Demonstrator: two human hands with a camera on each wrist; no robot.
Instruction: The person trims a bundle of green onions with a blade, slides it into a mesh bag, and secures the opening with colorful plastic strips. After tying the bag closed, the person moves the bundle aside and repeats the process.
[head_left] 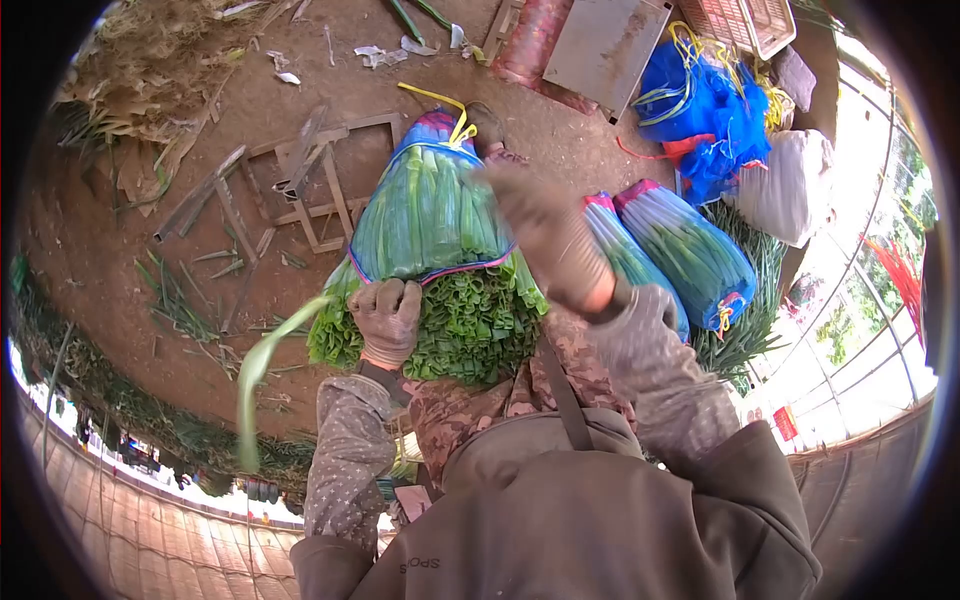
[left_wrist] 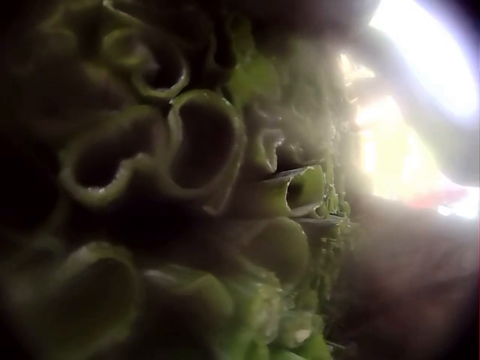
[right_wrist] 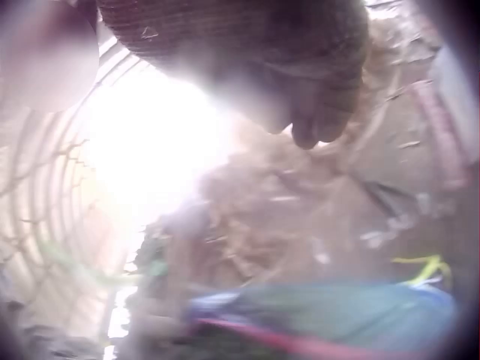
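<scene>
Before the lap [head_left: 462, 402], partway over the greens [head_left: 470, 320], the bag [head_left: 430, 210] is gripped at its hem [head_left: 470, 266] by the left hand [head_left: 386, 320], the blurred right hand [head_left: 550, 235] cannot be read, and the greens, probably heavy yet crushable, are best held round the middle.

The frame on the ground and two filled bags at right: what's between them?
In the head view, the mesh bag packed with green onions lies there; the blurred right hand also shows between it and the two bags.
</scene>
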